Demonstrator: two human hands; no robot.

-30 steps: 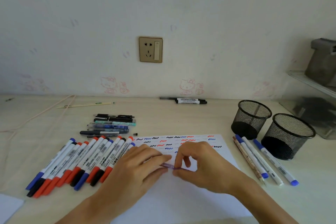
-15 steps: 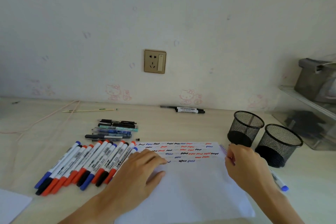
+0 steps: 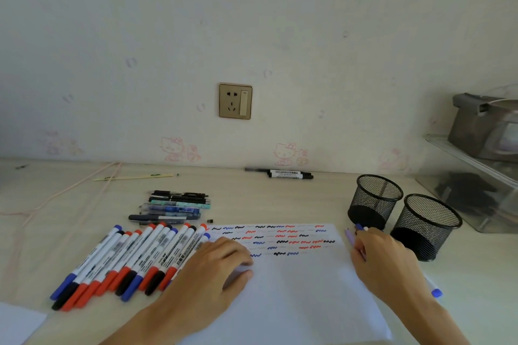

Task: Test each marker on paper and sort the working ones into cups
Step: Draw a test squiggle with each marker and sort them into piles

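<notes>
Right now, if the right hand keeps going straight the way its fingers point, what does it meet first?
Probably the nearer mesh cup. The right hand, gripping a purple pen, points up and away toward the cup's base, just past a blue marker cap by its fingertips. Depth is unclear from this single view.

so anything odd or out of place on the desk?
Mostly tidy. One tiny dark bit, maybe a stray cap, lies loose between the pen pile and the paper. Both mesh cups look empty despite many test marks.

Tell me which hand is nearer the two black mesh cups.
Right. The right hand, gripping a lilac pen, sits just left of the black mesh cups; the left hand rests flat on the white paper, farther left.
</notes>
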